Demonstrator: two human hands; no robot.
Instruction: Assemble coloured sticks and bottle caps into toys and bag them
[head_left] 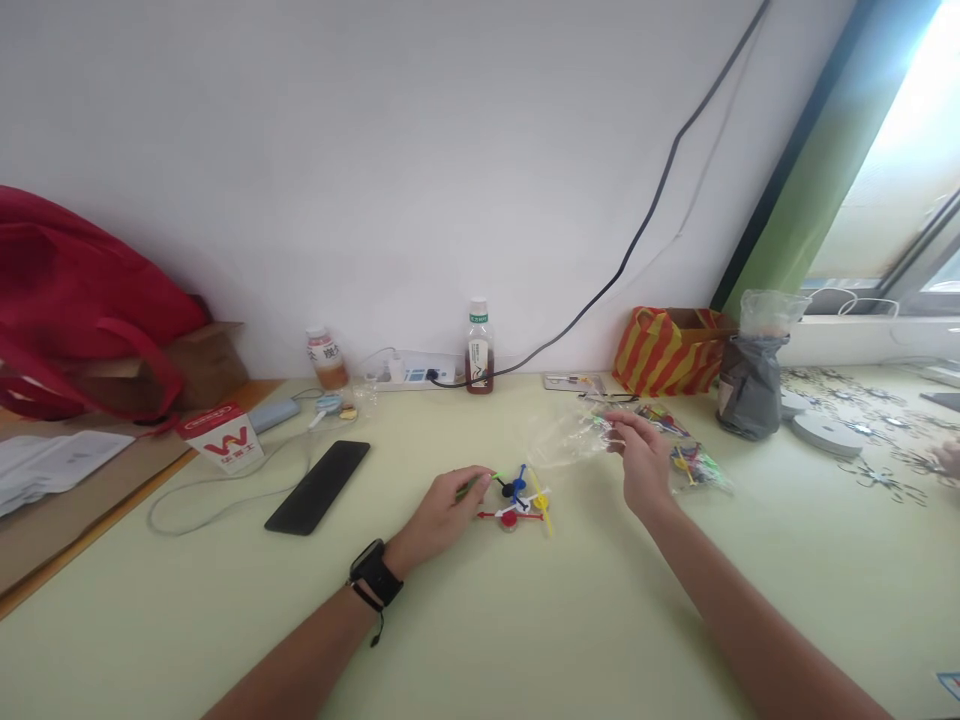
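My left hand (448, 508) rests low over the table with its fingers closed on a green plastic arrow (468, 488). Right beside its fingertips lies a small cluster of plastic arrow spinners: a red spinner (509, 519), a blue spinner (519, 486), a yellow spinner (541, 502), plus white and black ones partly overlapping. My right hand (639, 458) pinches the edge of a clear, crumpled plastic bag (562, 437), held to the right of and behind the cluster. Whether anything remains inside that bag is hard to make out. Filled bags of coloured spinners (694, 465) lie just beyond my right wrist.
A black phone (318, 487) lies to the left, near a red and white box (222, 440). Along the wall stand a drink bottle (479, 348), a power strip (420, 370) and a striped bag (667, 352). Dark spidery pieces (885, 482) spread at the right.
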